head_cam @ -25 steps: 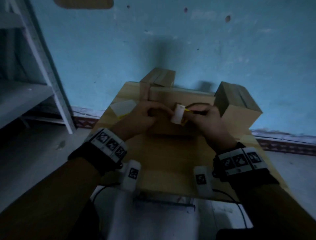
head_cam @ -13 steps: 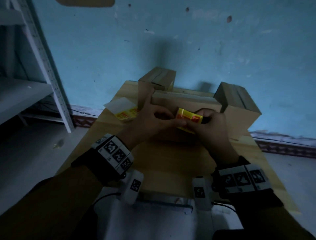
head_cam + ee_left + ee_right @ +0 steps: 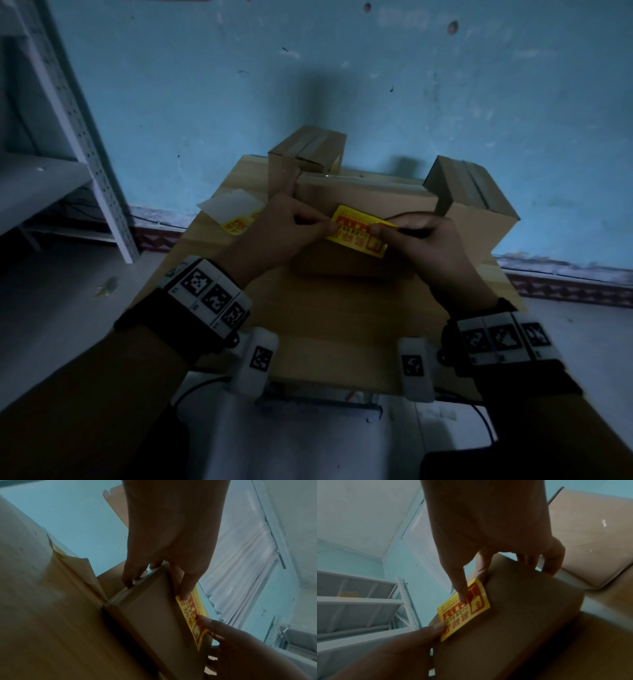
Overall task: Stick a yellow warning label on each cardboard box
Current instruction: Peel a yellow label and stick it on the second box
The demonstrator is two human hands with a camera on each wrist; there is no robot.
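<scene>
A flat cardboard box [image 3: 363, 195] lies across the middle of the wooden table [image 3: 342, 318]. A yellow warning label [image 3: 356, 231] with red print is stretched flat at its near face. My left hand [image 3: 284, 229] pinches the label's left end [image 3: 444, 631], thumb on top, while other fingers reach over the box's far edge [image 3: 127, 581]. My right hand [image 3: 421, 236] pinches the right end, one finger on the printed face [image 3: 462, 595]. In the left wrist view the label [image 3: 192, 609] is seen edge-on, close against the box [image 3: 150, 615]. I cannot tell whether it is stuck down.
A taller box [image 3: 305, 154] stands behind at the left, another [image 3: 476, 205] at the right. A white backing sheet with more yellow labels [image 3: 234, 214] lies on the table's left edge. A white metal shelf rack [image 3: 85, 137] stands at the left, a blue wall behind.
A second ago the hands held the label curled, white side showing. Now it is spread flat, printed side toward me, lower against the box's near face.
</scene>
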